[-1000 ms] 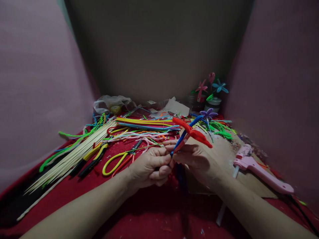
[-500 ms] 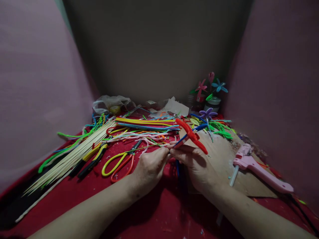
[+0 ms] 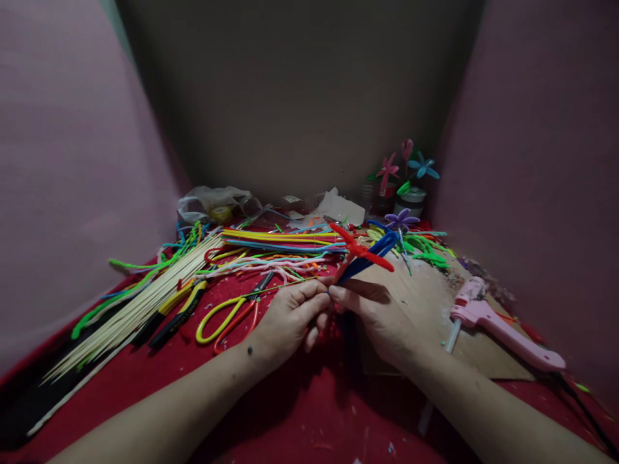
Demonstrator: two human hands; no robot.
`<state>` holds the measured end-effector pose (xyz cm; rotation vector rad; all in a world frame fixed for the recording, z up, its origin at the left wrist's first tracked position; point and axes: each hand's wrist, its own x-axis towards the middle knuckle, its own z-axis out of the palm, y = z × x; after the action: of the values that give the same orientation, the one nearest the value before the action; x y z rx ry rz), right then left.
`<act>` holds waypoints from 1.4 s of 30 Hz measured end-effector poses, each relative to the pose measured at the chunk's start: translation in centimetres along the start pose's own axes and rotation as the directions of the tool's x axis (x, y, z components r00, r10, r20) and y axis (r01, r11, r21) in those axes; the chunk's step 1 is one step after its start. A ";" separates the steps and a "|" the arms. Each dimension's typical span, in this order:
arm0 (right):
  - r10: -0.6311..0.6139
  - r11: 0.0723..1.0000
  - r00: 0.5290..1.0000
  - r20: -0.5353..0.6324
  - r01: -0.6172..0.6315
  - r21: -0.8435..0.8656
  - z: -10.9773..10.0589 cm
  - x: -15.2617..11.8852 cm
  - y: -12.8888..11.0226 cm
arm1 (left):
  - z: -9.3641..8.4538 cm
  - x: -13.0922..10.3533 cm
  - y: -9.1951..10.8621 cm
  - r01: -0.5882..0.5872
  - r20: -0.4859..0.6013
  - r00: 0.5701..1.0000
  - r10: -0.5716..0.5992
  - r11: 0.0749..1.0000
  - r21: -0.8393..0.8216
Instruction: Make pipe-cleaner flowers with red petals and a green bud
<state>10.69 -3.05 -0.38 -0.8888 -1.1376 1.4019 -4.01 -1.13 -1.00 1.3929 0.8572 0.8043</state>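
Note:
My left hand (image 3: 290,316) and my right hand (image 3: 377,319) meet at the fingertips over the red cloth (image 3: 309,399). Together they pinch the base of a small pipe-cleaner piece: red petal loops (image 3: 360,248) crossed with a blue loop (image 3: 372,254), sticking up and to the right from my fingers. A dark blue stem end hangs down between my hands, mostly hidden in shadow.
Loose pipe cleaners (image 3: 285,241), a bundle of wooden skewers (image 3: 145,299), yellow-handled scissors (image 3: 227,312) and pliers (image 3: 176,316) lie left. A pink glue gun (image 3: 498,325) rests on cardboard (image 3: 435,309) at right. Finished flowers (image 3: 406,171) stand in jars at the back. Pink walls close both sides.
The red and blue loops have turned between my fingers; the red petals now lie flatter across the blue loop. My left fingers shifted their pinch at the base.

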 end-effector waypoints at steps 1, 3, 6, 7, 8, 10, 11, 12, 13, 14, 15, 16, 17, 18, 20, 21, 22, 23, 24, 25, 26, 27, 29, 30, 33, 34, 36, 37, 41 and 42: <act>0.001 1.000 1.000 0.010 -0.001 -0.002 -0.1 0.0 0.1 | 0.0 0.0 -0.1 0.017 0.022 1.000 -0.015 0.998 -0.067; -0.013 1.000 0.999 0.029 0.013 0.003 -0.3 0.2 0.3 | 0.0 0.1 -0.3 0.046 0.063 0.997 -0.034 0.978 -0.201; -0.021 0.998 0.997 0.073 0.017 0.053 -0.6 0.4 0.9 | 0.0 0.1 -0.6 0.099 0.134 0.990 -0.053 0.925 -0.368; -0.012 0.996 0.995 0.095 0.004 0.089 -0.7 0.5 1.1 | 0.0 0.1 -0.6 0.127 0.169 0.984 -0.061 0.902 -0.414; -0.004 0.991 0.993 0.118 -0.012 0.133 -0.8 0.6 1.3 | -0.1 0.1 -0.6 0.160 0.209 0.975 -0.069 0.876 -0.454; 0.011 0.974 0.985 0.171 -0.049 0.222 -0.9 0.7 1.6 | -0.2 0.1 -0.6 0.234 0.295 0.952 -0.085 0.823 -0.518; 0.014 0.963 0.981 0.195 -0.065 0.261 -1.0 0.8 1.7 | -0.3 0.1 -0.6 0.265 0.333 0.939 -0.086 0.797 -0.542; 0.015 0.956 0.976 0.217 -0.078 0.284 -1.1 0.8 1.7 | -0.4 0.1 -0.7 0.289 0.366 0.927 -0.080 0.775 -0.562; 0.015 0.953 0.971 0.239 -0.086 0.290 -1.1 0.8 1.7 | -0.5 0.2 -0.7 0.308 0.396 0.916 -0.070 0.756 -0.578; 0.012 0.954 0.966 0.259 -0.089 0.286 -1.2 0.8 1.6 | -0.6 0.2 -0.7 0.321 0.422 0.905 -0.057 0.741 -0.589; 0.007 0.958 0.961 0.276 -0.086 0.274 -1.2 0.7 1.5 | -0.7 0.2 -0.8 0.333 0.444 0.895 -0.045 0.729 -0.598; 0.003 0.963 0.958 0.287 -0.081 0.258 -1.3 0.7 1.4 | -0.7 0.2 -0.8 0.345 0.463 0.886 -0.036 0.720 -0.603; 0.002 0.968 0.956 0.293 -0.076 0.240 -1.3 0.7 1.2 | -0.8 0.2 -0.8 0.358 0.481 0.876 -0.031 0.711 -0.606; 0.005 0.971 0.957 0.290 -0.073 0.226 -1.3 0.6 1.1 | -0.8 0.2 -0.8 0.370 0.498 0.867 -0.027 0.704 -0.606; 0.026 0.973 0.964 0.263 -0.085 0.215 -1.2 0.5 0.8 | -0.9 0.1 -0.8 0.393 0.528 0.849 -0.027 0.701 -0.595; 0.030 0.973 0.969 0.246 -0.085 0.216 -1.1 0.5 0.7 | -0.9 0.1 -0.8 0.399 0.541 0.840 -0.028 0.707 -0.584; 0.032 0.972 0.972 0.234 -0.085 0.220 -1.0 0.4 0.6 | -0.9 0.1 -0.7 0.400 0.549 0.836 -0.029 0.717 -0.571; 0.031 0.971 0.974 0.225 -0.083 0.223 -0.9 0.4 0.6 | -0.9 0.1 -0.6 0.393 0.549 0.835 -0.031 0.731 -0.557; 0.024 0.972 0.976 0.214 -0.073 0.223 -0.8 0.3 0.6 | -0.9 0.1 -0.5 0.380 0.541 0.840 -0.033 0.748 -0.544; 0.011 0.974 0.979 0.205 -0.057 0.221 -0.8 0.3 0.6 | -0.9 0.0 -0.4 0.362 0.523 0.851 -0.039 0.766 -0.532; -0.010 0.975 0.981 0.191 -0.033 0.221 -0.8 0.3 0.7 | -0.9 0.0 -0.2 0.338 0.498 0.866 -0.046 0.787 -0.516; -0.028 0.975 0.984 0.176 -0.012 0.221 -0.8 0.3 0.8 | -0.9 0.0 0.0 0.315 0.469 0.881 -0.057 0.811 -0.493; -0.057 0.975 0.988 0.145 0.024 0.220 -0.8 0.3 1.1 | -0.8 -0.1 0.3 0.259 0.395 0.915 -0.078 0.865 -0.429; -0.061 0.975 0.989 0.135 0.030 0.220 -0.9 0.3 1.3 | -0.7 -0.2 0.5 0.222 0.353 0.932 -0.080 0.896 -0.385; -0.049 0.975 0.991 0.122 0.021 0.220 -1.0 0.4 1.7 | -0.3 -0.5 0.8 0.070 0.202 0.979 -0.037 0.984 -0.161; -0.048 0.974 0.991 0.123 0.020 0.224 -1.0 0.5 1.8 | -0.2 -0.6 0.9 0.018 0.151 0.988 -0.009 0.998 -0.056; -0.050 0.972 0.990 0.135 0.018 0.233 -1.0 0.4 1.8 | 0.0 -0.7 0.9 -0.067 0.072 0.996 0.057 0.987 0.143; -0.054 0.972 0.988 0.144 0.019 0.233 -1.0 0.4 1.7 | 0.1 -0.7 0.8 -0.097 0.044 0.995 0.090 0.970 0.222; -0.073 0.983 0.991 0.113 0.053 0.174 -0.8 0.3 1.3 | 0.2 -0.8 0.3 -0.174 -0.030 0.979 0.203 0.899 0.402; -0.073 0.986 0.993 0.096 0.057 0.159 -0.7 0.3 1.3 | 0.2 -0.8 0.1 -0.191 -0.049 0.971 0.235 0.882 0.430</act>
<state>10.98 -2.60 -1.81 -0.6708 -1.1058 1.4741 -4.22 -1.91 -0.84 1.8696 1.0088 0.8956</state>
